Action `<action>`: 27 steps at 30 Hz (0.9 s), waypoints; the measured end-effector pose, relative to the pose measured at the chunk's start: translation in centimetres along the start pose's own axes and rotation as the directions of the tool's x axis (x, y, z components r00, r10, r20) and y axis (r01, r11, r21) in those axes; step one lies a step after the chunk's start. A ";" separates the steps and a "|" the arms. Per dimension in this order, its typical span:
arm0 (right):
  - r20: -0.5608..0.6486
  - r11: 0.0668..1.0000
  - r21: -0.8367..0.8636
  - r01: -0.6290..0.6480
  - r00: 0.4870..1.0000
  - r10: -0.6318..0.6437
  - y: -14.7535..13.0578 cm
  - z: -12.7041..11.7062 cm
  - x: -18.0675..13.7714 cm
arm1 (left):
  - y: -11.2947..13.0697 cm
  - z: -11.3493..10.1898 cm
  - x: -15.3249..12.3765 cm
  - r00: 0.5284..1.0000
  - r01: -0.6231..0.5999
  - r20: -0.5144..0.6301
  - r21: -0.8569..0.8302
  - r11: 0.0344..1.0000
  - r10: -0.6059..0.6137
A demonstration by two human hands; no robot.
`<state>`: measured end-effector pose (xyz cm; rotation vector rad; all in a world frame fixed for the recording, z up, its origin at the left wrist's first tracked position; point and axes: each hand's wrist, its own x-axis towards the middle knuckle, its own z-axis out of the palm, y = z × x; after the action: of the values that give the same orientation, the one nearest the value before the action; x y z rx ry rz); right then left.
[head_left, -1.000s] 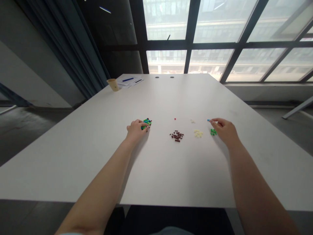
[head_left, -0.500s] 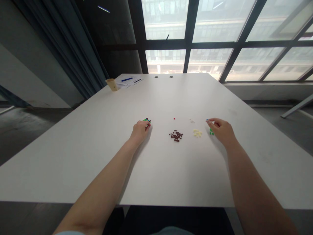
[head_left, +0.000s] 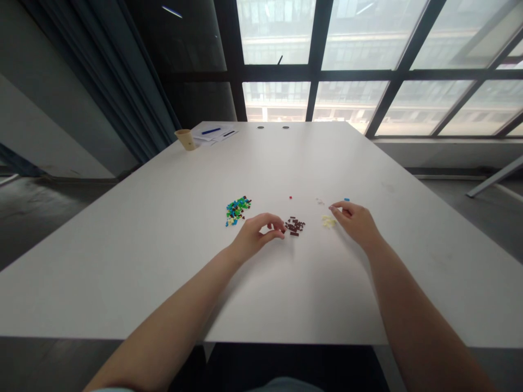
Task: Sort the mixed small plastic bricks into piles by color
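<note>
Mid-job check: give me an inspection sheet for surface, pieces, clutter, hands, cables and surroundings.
Surface: white table, two dark discs near its far edge.
Pieces: mixed-colour pile at left; dark brown pieces in the middle; yellow pieces, white pieces, one red piece and a blue piece apart.
Clutter: paper cup, papers and blue pen, far left.
Left hand: beside the brown pieces; grip unclear.
Right hand: fingertips by the yellow and white pieces; grip unclear.
Cables: nothing seen.
Surroundings: windows ahead, dark curtain left.
</note>
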<state>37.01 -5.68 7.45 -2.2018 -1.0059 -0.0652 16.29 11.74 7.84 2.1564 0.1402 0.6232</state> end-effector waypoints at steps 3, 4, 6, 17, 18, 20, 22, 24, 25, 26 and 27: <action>0.009 1.000 -0.002 0.015 1.000 -0.015 -0.2 0.2 -0.1 | -0.2 0.1 -0.2 0.999 -0.036 0.023 -0.054 0.998 0.037; 0.013 1.000 -0.001 0.020 1.000 -0.020 -0.3 0.2 -0.1 | -0.4 0.2 -0.3 0.999 -0.041 0.024 -0.070 0.997 0.042; 0.021 0.999 0.009 0.034 0.999 -0.034 -0.5 0.2 -0.2 | -0.7 0.3 -0.3 0.999 -0.045 0.012 -0.115 0.992 0.047; 0.069 0.771 0.380 0.511 0.816 -0.574 -5.5 2.6 -3.2 | -1.0 1.3 -0.1 0.997 0.073 -0.002 -0.413 0.908 -0.081; 0.069 0.753 0.395 0.526 0.801 -0.595 -5.6 3.0 -3.4 | -1.2 1.4 -0.1 0.995 0.095 0.014 -0.432 0.897 -0.098; 0.057 0.739 0.406 0.537 0.793 -0.607 -5.7 3.8 -3.6 | -1.6 1.6 -0.1 0.991 0.134 0.050 -0.447 0.884 -0.125; 0.044 0.732 0.406 0.547 0.789 -0.613 -5.6 4.2 -3.6 | -1.8 1.8 -0.1 0.987 0.161 0.079 -0.443 0.882 -0.141; 0.040 0.727 0.398 0.560 0.781 -0.623 -5.5 4.4 -3.6 | -1.9 1.8 -0.1 0.983 0.184 0.101 -0.425 0.886 -0.156; 0.040 0.726 0.389 0.566 0.778 -0.627 -5.5 4.5 -3.6 | -1.9 1.8 -0.1 0.981 0.193 0.113 -0.415 0.889 -0.160; 0.044 0.730 0.375 0.571 0.776 -0.630 -5.5 4.4 -3.6 | -1.8 1.8 -0.1 0.979 0.201 0.126 -0.404 0.892 -0.163; 0.054 0.740 0.354 0.572 0.777 -0.627 -5.4 4.4 -3.5 | -1.8 1.8 -0.1 0.977 0.207 0.136 -0.388 0.898 -0.166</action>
<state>29.84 -2.78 6.18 -1.5273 -1.6758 -0.0052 17.31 11.53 5.52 1.7458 0.1495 0.3912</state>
